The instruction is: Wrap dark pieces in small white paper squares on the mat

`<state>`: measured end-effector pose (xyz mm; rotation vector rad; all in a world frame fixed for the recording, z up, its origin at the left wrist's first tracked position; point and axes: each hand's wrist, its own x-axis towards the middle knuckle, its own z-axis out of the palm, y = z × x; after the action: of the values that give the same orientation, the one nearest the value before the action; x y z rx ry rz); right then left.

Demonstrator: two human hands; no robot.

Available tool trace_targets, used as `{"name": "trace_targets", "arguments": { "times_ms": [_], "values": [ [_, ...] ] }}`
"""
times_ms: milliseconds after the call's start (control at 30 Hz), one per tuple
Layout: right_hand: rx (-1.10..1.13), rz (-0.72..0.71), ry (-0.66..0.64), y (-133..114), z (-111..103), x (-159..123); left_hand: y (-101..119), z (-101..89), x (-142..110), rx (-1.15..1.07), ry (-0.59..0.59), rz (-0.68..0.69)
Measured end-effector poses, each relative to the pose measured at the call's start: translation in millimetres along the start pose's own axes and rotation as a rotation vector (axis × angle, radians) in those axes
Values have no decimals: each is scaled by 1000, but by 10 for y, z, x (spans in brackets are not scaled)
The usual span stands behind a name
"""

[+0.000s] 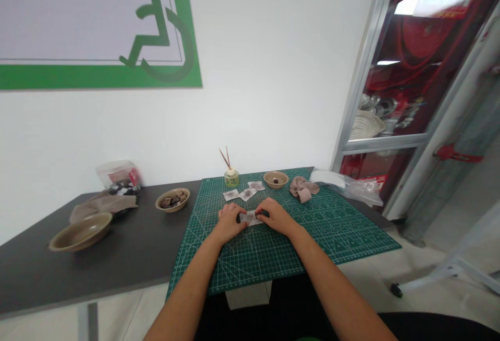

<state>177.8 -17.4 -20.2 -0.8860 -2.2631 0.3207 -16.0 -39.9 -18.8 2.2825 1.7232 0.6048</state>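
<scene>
Both hands pinch a small white, sachet-like piece (250,218) with a greyish, speckled middle, low over or on the green cutting mat (250,257). My left hand (229,222) is closed on its left end, thumb toward me. At the right end, my right hand (276,217) is closed with thumb and fingertips together. Beyond them lie similar speckled pieces: one at left (230,195), one in the middle (247,194) and one at right (256,186). Dark patches show under the fingers; what they are I cannot tell.
Behind stand a reed diffuser (231,177) and a bowl (275,180) with a small dark item. A crumpled brown cloth (303,189) and plastic bag (347,185) lie right. Leftward are a bowl of brown chunks (172,200), another bowl (82,232), a cloth (102,205) and a clear tub (119,177).
</scene>
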Motion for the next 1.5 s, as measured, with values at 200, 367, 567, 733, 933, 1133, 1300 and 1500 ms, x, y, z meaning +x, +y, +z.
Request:
{"name": "trace_targets", "arguments": {
  "times_ms": [200, 367, 567, 733, 933, 1133, 1300, 1500],
  "values": [
    [-41, -83, -34, 7, 35, 23, -21, 13, 13, 9, 1, 6],
    [-58, -52, -15, 30, 21, 4, -26, 15, 9, 8, 1, 7],
    [-56, -100, -47, -5, 46, 22, -20, 5, 11, 17, 0, 3],
    [-114, -58, -23, 11, 25, 5, -29, 9, 11, 8, 1, 8],
    [-108, -105, -37, 6, 66, 25, -29, 15, 15, 13, -6, 0],
    [-112, -74, 0, 77, 41, 12, -16, 3, 4, 9, -3, 3],
    [-77, -139, -45, 13, 53, 44, -15, -4, 2, 7, -1, 4],
    [-44, -69, 6, 48, 36, 18, -19, -3, 1, -4, 0, 11]
  ]
}}
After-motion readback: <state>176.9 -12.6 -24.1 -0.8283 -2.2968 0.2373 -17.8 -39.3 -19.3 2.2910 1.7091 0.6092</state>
